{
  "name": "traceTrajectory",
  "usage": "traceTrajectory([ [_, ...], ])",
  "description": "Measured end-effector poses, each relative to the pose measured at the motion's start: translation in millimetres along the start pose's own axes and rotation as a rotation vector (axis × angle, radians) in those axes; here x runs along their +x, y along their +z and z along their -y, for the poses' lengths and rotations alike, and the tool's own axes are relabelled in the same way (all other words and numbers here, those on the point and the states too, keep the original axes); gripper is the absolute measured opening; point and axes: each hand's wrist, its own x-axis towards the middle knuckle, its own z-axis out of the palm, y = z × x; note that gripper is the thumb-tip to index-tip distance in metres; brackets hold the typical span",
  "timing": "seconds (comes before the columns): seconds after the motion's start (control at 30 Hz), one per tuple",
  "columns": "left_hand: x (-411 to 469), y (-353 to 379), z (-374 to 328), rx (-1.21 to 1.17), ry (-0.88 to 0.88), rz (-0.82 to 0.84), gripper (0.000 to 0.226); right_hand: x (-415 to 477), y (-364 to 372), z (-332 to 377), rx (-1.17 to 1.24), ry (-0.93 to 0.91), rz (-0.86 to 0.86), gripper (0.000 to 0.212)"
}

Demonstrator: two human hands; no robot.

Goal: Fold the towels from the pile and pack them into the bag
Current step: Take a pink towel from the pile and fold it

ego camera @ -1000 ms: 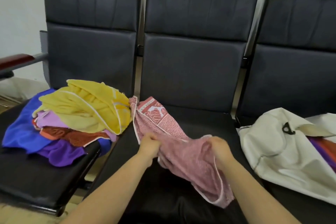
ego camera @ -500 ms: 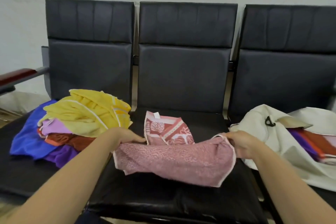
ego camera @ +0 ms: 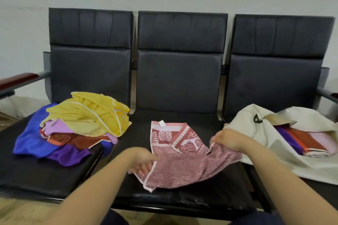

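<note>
A pink patterned towel [ego camera: 182,162] lies spread on the middle black seat, its white label at the far edge. My left hand [ego camera: 141,159] holds its near left edge, fingers tucked under the cloth. My right hand [ego camera: 227,139] grips the towel's right corner, lifted a little off the seat. A pile of towels [ego camera: 73,129] sits on the left seat, yellow on top, with lilac, rust, purple and blue below. The cream bag [ego camera: 256,129] lies open on the right seat with folded purple, rust and pink towels [ego camera: 307,142] inside.
Three black padded seats [ego camera: 179,71] stand in a row against a pale wall. A wooden armrest [ego camera: 16,80] juts out at the far left and another at the far right. The front edge of the seats [ego camera: 164,206] is close to my body.
The towel was bunched between my hands, then stretched wide; now it lies lower on the seat, with my left hand pulled in toward the middle.
</note>
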Motion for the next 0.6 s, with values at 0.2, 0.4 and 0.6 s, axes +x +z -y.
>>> traceTrajectory([
  [0.2,11.4,61.1,-17.0,-0.043,0.083,-0.352,0.064,-2.6,21.1,-13.3,-0.141,0.073,0.111,0.049],
  [0.4,20.4,48.1,-20.9,-0.716,0.169,-0.267,0.04,14.2,18.5,-29.9,-0.005,0.128,-0.284,0.017],
  [0.6,-36.1,-59.0,-59.4,-1.225,0.617,-0.595,0.006,9.9,-56.2,-27.9,0.265,0.055,-0.873,0.036],
])
